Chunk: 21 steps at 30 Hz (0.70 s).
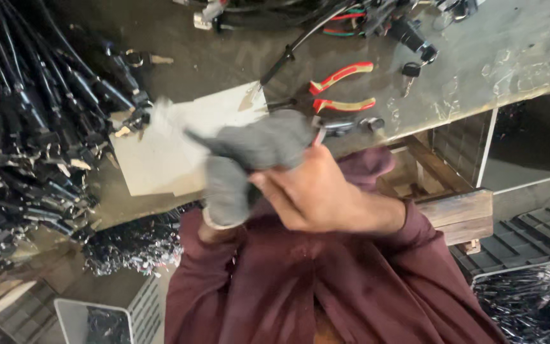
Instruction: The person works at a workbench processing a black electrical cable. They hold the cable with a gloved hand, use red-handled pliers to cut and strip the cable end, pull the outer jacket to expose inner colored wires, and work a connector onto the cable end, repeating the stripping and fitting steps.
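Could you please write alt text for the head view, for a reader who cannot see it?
A bare right hand holds a grey glove by the left hand, which already wears one, over a workbench. Red-handled pliers, a key, a cardboard sheet and a heap of black cables lie on it.

a workshop, likely for wiring or cable assembly. the worn, stained metal workbench point(517, 57) runs beyond the hands, scuffed and marked. just past the grip lie red-handled pliers point(342, 89), and farther off loose coloured wires point(345, 22) and a small key point(410, 71). to the left of the hands, a thick heap of black cables with connectors point(27, 146) covers the bench. below the grip on the right, a rough wooden stool point(459, 213) and more bundled cable point(529, 302).
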Motion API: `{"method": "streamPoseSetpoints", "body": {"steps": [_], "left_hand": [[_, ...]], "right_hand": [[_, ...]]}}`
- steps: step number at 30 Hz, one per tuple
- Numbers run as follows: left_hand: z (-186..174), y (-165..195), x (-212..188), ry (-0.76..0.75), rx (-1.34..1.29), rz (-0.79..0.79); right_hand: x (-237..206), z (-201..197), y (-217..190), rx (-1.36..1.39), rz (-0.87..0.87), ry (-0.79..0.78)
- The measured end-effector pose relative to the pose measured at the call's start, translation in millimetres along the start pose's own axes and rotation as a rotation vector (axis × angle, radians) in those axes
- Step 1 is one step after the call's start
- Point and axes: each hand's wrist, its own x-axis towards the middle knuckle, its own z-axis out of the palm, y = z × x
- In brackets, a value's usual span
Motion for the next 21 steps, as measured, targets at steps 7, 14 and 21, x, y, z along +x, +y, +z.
{"method": "streamPoseSetpoints", "body": {"steps": [7, 14, 21], "left_hand": [[15.2, 14.8, -5.4, -0.245, -0.902, 0.050], [62.5, 12.6, -11.4, -0.672, -0.183, -0.088], [23.5, 22.2, 31.8, -0.356, 0.292, 0.547]], "right_hand": [[-1.8, -52.7, 0.6, -0.177, -0.058, 0.227], [-11.1, -88.8, -11.0, 1.036, -0.092, 0.235], [-49.5, -97.9, 46.2, 0.816, -0.262, 0.422]]}}
